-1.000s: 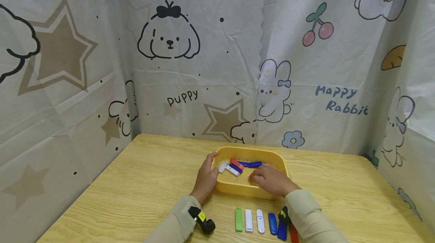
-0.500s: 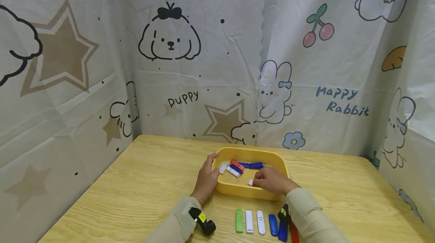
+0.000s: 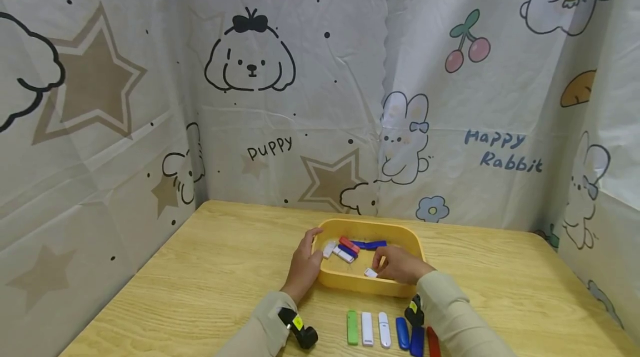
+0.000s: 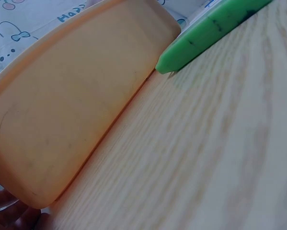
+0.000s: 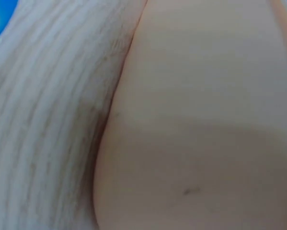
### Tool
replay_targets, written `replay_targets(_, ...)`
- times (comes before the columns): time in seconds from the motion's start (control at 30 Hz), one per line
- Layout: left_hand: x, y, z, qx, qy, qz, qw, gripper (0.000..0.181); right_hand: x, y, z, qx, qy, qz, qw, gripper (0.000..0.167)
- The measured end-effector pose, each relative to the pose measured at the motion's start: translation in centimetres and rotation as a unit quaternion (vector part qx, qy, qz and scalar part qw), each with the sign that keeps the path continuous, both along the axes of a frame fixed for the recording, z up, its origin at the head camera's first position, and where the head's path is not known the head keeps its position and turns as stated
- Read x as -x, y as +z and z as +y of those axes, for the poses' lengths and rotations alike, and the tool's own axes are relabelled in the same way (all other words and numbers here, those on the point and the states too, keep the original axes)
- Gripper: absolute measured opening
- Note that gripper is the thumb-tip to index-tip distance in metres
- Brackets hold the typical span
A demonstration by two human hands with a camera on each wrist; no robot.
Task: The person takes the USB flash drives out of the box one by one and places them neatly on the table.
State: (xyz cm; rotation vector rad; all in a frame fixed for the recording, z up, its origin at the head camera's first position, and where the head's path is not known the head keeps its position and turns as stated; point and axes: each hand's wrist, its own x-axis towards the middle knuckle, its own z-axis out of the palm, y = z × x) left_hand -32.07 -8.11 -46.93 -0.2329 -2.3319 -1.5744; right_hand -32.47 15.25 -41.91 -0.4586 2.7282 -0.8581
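The white stick [image 3: 370, 272] is inside the yellow bin [image 3: 367, 283], at about six o'clock, close to the near wall. The right hand [image 3: 399, 265] is across the rim at four o'clock; its fingers are bent down and, as far as I can judge, pinch this stick, leaving one end in sight. The left hand [image 3: 304, 265] grips the bin at nine o'clock, its fingers bent round the outer corner.

The stick is probably hard plastic, light and stiff, not easily broken but a little slippery. I think the best hold is with thumb and finger on its two long sides, near the middle. The bin looks light too, and its thin wall may bend slightly; a hand on the rim should be enough to steady it.

The bin has rounded corners and a smooth, dull wall with small scratches. Inside, at ten o'clock, a red stick [image 3: 349, 244] lies on the pile, and blue sticks [image 3: 375, 245] lie near twelve. Outside, from six to five o'clock, is a row on the table [image 3: 225, 268]: a slim green stick [image 3: 352, 327] first, a red bar [image 3: 433, 342] last. The table shows pale wood grain; the printed curtain [image 3: 310, 74] behind is creased.
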Motion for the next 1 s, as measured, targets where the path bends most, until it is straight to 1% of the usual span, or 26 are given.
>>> replay_targets(0.03,0.00,0.01,0.01,-0.001,-0.001,0.002,1.0000,0.051,0.02,-0.03,0.01,-0.003,-0.002,-0.002,1.0000,0.016)
replay_targets(0.1,0.01,-0.01,0.03,0.001,-0.002,0.005,1.0000,0.051,0.10,-0.15,0.08,-0.004,0.001,0.009,1.0000,0.015)
replay_targets(0.23,0.04,0.05,0.10,0.001,-0.003,0.007,1.0000,0.051,0.21,-0.27,0.25,0.016,0.005,0.064,0.9978,0.016)
replay_targets(0.37,0.12,0.02,0.08,0.002,-0.002,0.011,0.9999,0.051,0.16,-0.21,0.24,0.043,-0.022,0.113,0.9924,0.018)
replay_targets(0.47,0.18,-0.09,0.08,0.002,0.002,0.005,1.0000,0.052,-0.06,-0.13,0.25,0.071,-0.045,0.129,0.9880,0.023)
replay_targets(0.57,0.17,-0.05,0.05,-0.001,0.001,-0.001,1.0000,0.052,-0.33,0.06,0.31,0.120,-0.058,0.144,0.9806,0.035)
replay_targets(0.67,0.09,0.00,0.01,-0.005,-0.002,-0.003,1.0000,0.052,-0.55,0.28,0.41,0.173,-0.070,0.156,0.9700,0.043)
replay_targets(0.73,0.01,-0.04,0.02,-0.007,-0.003,-0.002,1.0000,0.052,-0.64,0.34,0.51,0.192,-0.080,0.160,0.9649,0.049)
replay_targets(0.83,-0.02,-0.08,0.00,-0.007,-0.004,0.000,1.0000,0.051,-0.66,0.43,0.59,0.198,-0.095,0.156,0.9630,0.057)
replay_targets(0.93,0.00,-0.05,-0.01,-0.007,-0.002,0.001,1.0000,0.051,-0.58,0.46,0.61,0.185,-0.102,0.161,0.9641,0.061)
replay_targets(1.0,0.06,-0.03,0.01,-0.004,-0.001,0.004,1.0000,0.051,-0.54,0.44,0.58,0.175,-0.102,0.171,0.9643,0.061)
